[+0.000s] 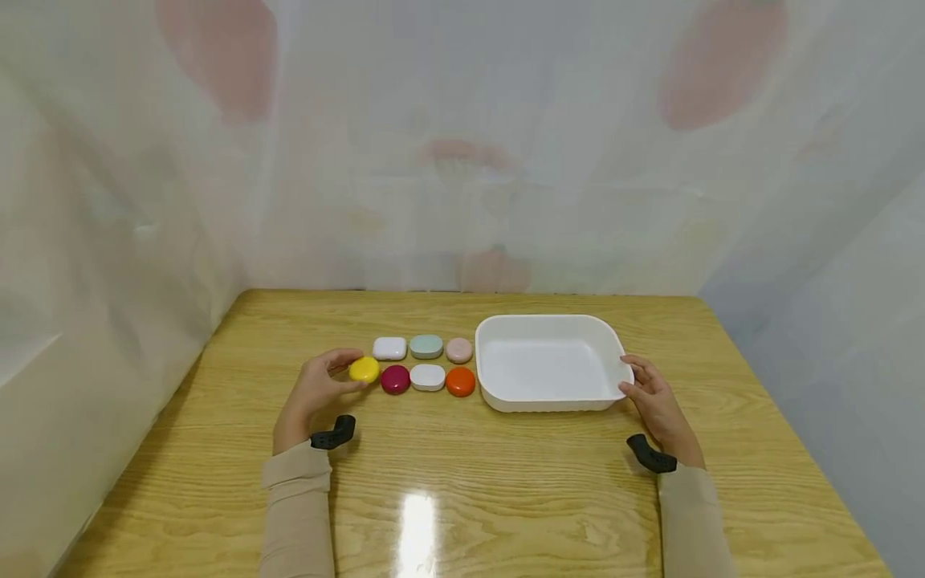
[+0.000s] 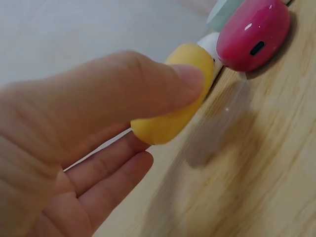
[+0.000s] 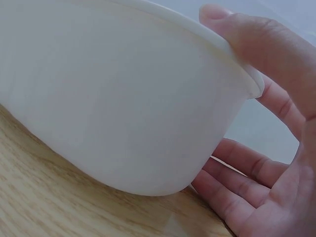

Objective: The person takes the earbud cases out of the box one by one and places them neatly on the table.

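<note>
My left hand (image 1: pixel 318 389) pinches a glossy yellow round earbud case (image 1: pixel 364 370) between thumb and fingers, at the left end of the front row. In the left wrist view the thumb lies across the yellow case (image 2: pixel 170 123), and a shadow falls on the wood below it. Just right of it sits a magenta case (image 1: pixel 395 380), whose small charging port shows in the left wrist view. At the right end of a white rectangular basin (image 1: pixel 552 405), my right hand (image 1: pixel 658 401) grips the rim, thumb over the edge and other fingers against the outer wall (image 3: pixel 123 123).
In the front row are also a white oval case (image 1: pixel 428 377) and an orange round case (image 1: pixel 460 382). Behind them stand a white case (image 1: pixel 390 348), a pale green one (image 1: pixel 426 347) and a pink one (image 1: pixel 458 350). Hanging sheets (image 1: pixel 462 209) border the wooden table (image 1: pixel 506 498).
</note>
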